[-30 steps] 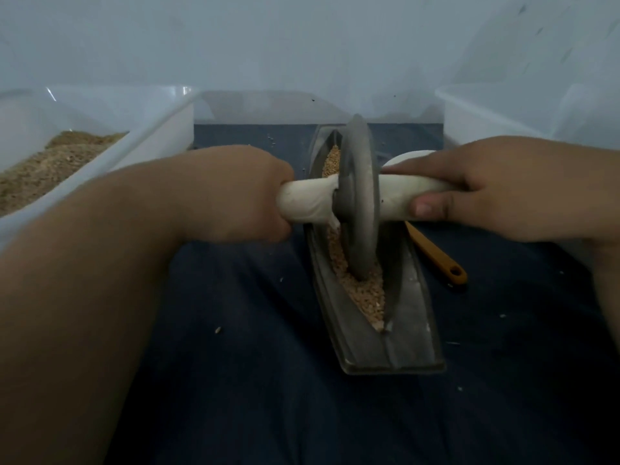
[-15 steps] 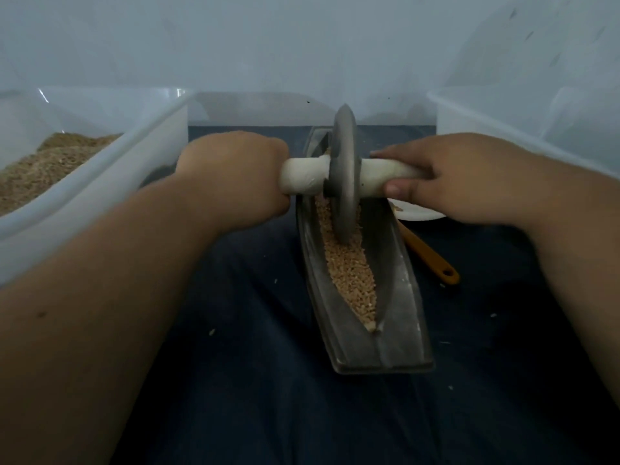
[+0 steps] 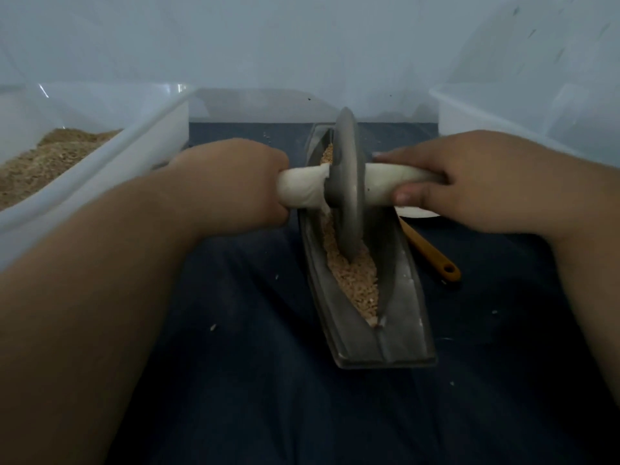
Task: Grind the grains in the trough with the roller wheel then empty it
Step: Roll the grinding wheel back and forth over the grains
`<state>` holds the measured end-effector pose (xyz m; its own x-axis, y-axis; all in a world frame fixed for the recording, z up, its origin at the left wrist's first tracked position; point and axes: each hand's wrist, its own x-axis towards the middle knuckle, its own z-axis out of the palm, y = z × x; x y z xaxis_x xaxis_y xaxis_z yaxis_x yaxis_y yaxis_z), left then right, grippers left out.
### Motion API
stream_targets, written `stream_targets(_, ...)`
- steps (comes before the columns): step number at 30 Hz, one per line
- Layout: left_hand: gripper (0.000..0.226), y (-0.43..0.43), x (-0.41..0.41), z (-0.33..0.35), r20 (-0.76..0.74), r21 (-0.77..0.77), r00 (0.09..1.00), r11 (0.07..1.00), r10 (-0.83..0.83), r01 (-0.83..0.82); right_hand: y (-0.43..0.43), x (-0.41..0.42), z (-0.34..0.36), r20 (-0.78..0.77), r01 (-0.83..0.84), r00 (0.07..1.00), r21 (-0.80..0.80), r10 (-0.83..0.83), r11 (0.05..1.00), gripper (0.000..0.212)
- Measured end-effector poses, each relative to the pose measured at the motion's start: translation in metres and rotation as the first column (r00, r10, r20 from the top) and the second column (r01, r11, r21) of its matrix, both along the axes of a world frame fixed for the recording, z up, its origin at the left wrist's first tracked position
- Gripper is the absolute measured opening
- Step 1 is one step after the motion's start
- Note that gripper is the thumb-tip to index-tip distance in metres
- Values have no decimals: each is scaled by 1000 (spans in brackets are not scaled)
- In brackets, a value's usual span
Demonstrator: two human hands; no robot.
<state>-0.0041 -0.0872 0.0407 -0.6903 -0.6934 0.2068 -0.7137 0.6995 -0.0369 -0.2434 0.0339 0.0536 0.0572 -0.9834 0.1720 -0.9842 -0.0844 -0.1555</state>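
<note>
Grains [image 3: 355, 280]: pale tan, coarse, many kernels apparently whole, lying along the groove of a grey boat-shaped trough [image 3: 402, 317] set lengthwise at centre frame on a dark blue cloth [image 3: 251, 364]. Roller wheel [image 3: 347, 182]: a grey disc standing upright in the groove towards the far half of the trough, its lower edge bedded in the grain, with a white cross-handle [image 3: 302, 193] through its hub. Left hand [image 3: 231, 186]: curled tight round the left end of the handle. Right hand [image 3: 469, 176]: gripping the right end, fingers over the top and thumb underneath. Neither hand touches the trough. Associated items: clear plastic bin [image 3: 161, 129] at upper left, holding tan meal [image 3: 43, 159]; a second clear bin [image 3: 486, 112] at upper right (contents not visible); an orange utensil handle [image 3: 432, 253] just right of the trough, running up to a white dish [image 3: 416, 213] mostly hidden under the right hand; stray kernels [image 3: 212, 327] on the cloth. Step, as judged: grinding is under way and emptying has not begun. Next move, as judged: roll the wheel along the groove over the unworked heap at the near tip, with equal downward pressure from both hands and the disc kept upright, since the unheld trough could slide or rock.
</note>
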Motion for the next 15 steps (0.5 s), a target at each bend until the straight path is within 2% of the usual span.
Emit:
stream_targets(4,15,-13,-19,-13,-132,-238,984,960,117,-146,-22,-6,-20,-97,52,992,-222,-75,974,62)
stream_targets(7,12,-16,-24,-17,-165,-307,975,932,146,-192,-30,-6,-22,-132,55,987,-266,-92,963,63)
stream_targets(10,16,-17,-18,-13,-109,-236,986,961,124,-147,-24,-1,-16,-126,80,987,-187,-104,979,66)
stream_targets(15,31,-1,3,7,81,13,997,1000,-6,5,4,5,10,-37,32,999,118,-28,992,65)
